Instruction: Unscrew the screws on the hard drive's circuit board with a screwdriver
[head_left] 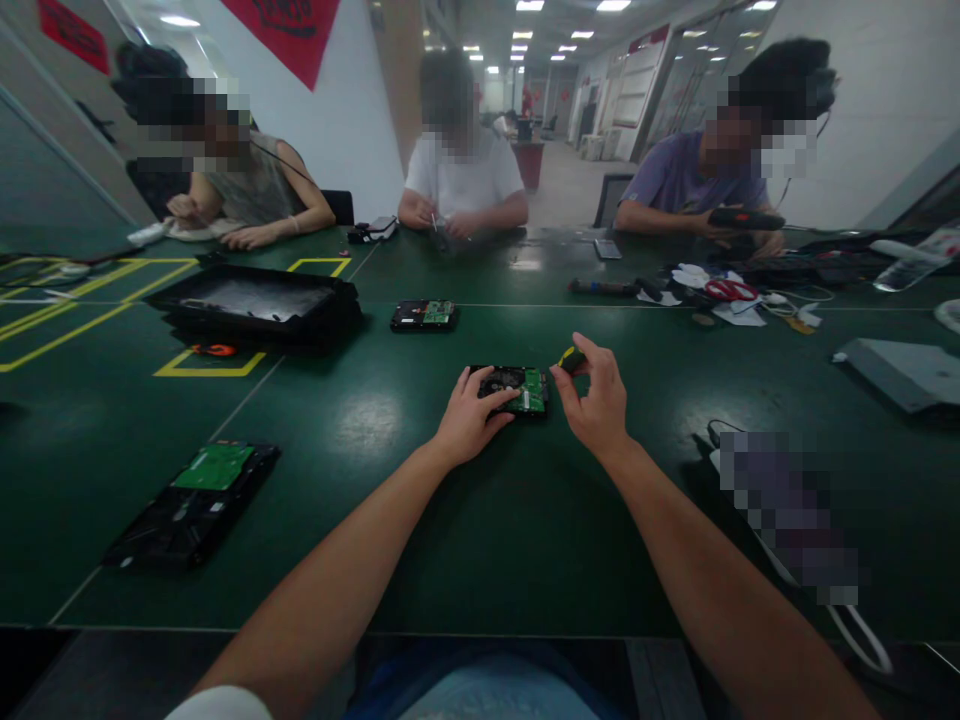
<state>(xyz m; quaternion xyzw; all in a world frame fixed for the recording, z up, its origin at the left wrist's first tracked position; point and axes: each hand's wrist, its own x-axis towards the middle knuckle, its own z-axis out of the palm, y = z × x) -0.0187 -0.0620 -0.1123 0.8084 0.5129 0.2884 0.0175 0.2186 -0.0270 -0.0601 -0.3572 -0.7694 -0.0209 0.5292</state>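
A black hard drive (517, 385) with a green circuit board facing up lies on the dark green table (390, 420) in front of me. My left hand (471, 418) rests on its near left edge, fingers curled over the casing and gripping it. My right hand (596, 398) hovers just right of the drive, fingers pinched round a small tool with a yellow and black handle (571, 357), probably a screwdriver, its tip hidden behind the hand.
Another hard drive (424, 315) lies further back. A black tray (259, 303) sits at the left, a dismantled device with a green board (196, 500) near left. Three people work across the table; tools, scissors and cables (731, 290) clutter the right.
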